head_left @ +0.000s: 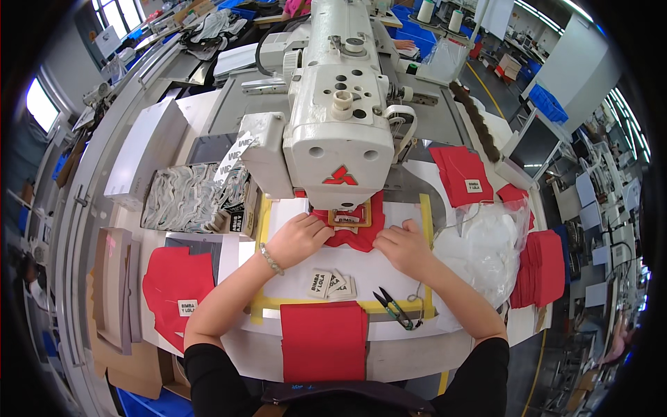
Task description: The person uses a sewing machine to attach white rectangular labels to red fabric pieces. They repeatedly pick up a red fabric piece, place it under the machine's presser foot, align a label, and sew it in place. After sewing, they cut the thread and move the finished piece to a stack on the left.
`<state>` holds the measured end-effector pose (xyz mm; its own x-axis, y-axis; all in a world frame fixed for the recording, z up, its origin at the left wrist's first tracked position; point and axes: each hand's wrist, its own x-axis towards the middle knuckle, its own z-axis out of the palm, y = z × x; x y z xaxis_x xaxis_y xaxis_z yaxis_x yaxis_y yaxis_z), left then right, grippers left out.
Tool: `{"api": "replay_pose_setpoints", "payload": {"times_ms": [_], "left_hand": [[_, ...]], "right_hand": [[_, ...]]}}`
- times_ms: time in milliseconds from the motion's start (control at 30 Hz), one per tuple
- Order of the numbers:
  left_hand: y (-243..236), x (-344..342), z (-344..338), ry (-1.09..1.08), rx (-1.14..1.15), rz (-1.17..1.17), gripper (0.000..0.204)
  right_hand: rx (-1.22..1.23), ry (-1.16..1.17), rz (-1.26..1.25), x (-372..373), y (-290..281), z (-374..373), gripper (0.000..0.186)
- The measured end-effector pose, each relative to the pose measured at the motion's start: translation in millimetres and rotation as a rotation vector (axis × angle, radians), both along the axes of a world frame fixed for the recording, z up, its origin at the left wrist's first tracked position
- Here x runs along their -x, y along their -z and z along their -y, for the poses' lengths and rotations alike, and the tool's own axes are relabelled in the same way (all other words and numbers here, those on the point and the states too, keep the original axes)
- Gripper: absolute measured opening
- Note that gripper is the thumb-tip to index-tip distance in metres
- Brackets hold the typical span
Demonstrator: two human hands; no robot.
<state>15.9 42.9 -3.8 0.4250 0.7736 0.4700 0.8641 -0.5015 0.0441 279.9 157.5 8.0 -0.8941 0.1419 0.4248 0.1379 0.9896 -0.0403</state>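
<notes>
At eight o'clock from the sewing machine (338, 149) lies a labelled red piece (179, 274); at seven, the left hand (299, 240), curled narrow, touches the red cloth (353, 240) at six, under the machine. At five, the right hand (404, 247) curls at its other edge; whether either pinches it, I cannot tell. A plastic bag (483, 251) sits at four.

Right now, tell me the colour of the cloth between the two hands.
The cloth is plain red where it shows, seen best in the head view.
</notes>
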Motion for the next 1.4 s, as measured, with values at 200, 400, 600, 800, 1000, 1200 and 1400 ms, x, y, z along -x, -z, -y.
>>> {"api": "replay_pose_setpoints", "payload": {"times_ms": [200,400,600,800,1000,1200,1400], "left_hand": [[-24.4,-2.4,41.0,0.056,0.110,-0.027,0.030],[-47.8,-14.9,80.8,0.049,0.063,-0.058,0.020],[-52.3,-0.2,105.7,-0.243,-0.030,-0.059,0.008],[-37.0,8.1,120.4,-0.350,-0.065,0.053,0.014],[-21.4,3.4,125.0,-0.356,-0.019,0.105,0.014],[-16.2,1.2,134.3,-0.348,0.008,0.076,0.013],[-15.4,-1.8,142.9,-0.364,0.028,0.082,0.013]], "right_hand": [[0.221,-0.083,0.065,-13.3,-25.7,31.7,0.011],[0.214,-0.048,0.069,-31.4,-22.1,69.1,0.012],[0.322,0.301,0.129,-51.5,-33.8,88.0,0.032],[0.543,0.500,0.380,-80.7,-43.4,106.3,0.034],[0.462,0.381,0.302,-78.0,-39.2,108.8,0.025],[0.415,0.200,0.292,-72.5,-37.9,102.8,0.025],[0.492,0.289,0.260,-63.7,-38.7,83.9,0.027]]}}
